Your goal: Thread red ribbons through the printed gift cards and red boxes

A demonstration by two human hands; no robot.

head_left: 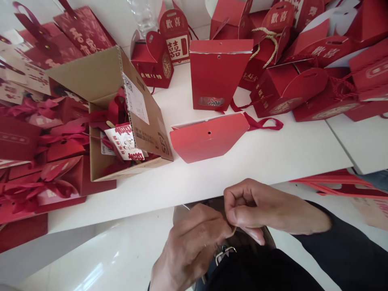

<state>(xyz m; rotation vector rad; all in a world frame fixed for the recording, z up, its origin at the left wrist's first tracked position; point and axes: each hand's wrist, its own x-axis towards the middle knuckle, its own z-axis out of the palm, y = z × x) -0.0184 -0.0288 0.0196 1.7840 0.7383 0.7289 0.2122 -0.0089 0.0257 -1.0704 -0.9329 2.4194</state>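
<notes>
Over my lap, just off the front edge of the white table (145, 190), my left hand (194, 240) and my right hand (262, 206) meet with fingers pinched. A sliver of something thin and tan shows between the fingertips; most of it is hidden, so I cannot name it. Beyond them, a red gift box (209, 139) lies on the table with its side, marked by a small hole, facing me. Dark red ribbon (269, 124) trails from its right end. Behind it stands a taller red box (218, 76) with a small window near its bottom.
An open cardboard carton (154, 125) to the left holds red ribbons and a printed card (125, 143). Stacked ribboned red boxes (60, 178) crowd the far left. More red boxes (279, 93) fill the back right. A clear plastic bottle (144, 16) stands at the back.
</notes>
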